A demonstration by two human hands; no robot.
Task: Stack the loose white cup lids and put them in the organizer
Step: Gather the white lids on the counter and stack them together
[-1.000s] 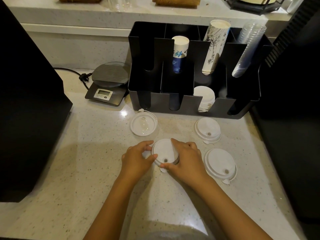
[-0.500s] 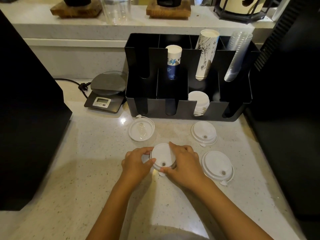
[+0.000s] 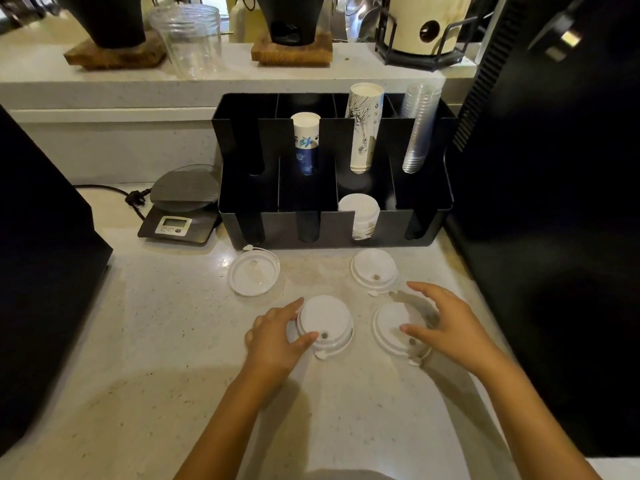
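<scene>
We see the left hand point(image 3: 273, 341) with its fingers point(image 3: 304, 337) curled around the edge of a small pile of white lids point(image 3: 325, 327) on the table point(image 3: 156, 358), in front of the black organizer point(image 3: 332, 230). The right hand point(image 3: 450, 330) is spread open with nothing in it, just over another lid point(image 3: 391, 327) to the right of the pile. Two more lids lie nearer the organizer, one point(image 3: 374, 270) by its right half and one point(image 3: 252, 275) by its left half, and some lids point(image 3: 360, 213) already stand in its front slot.
</scene>
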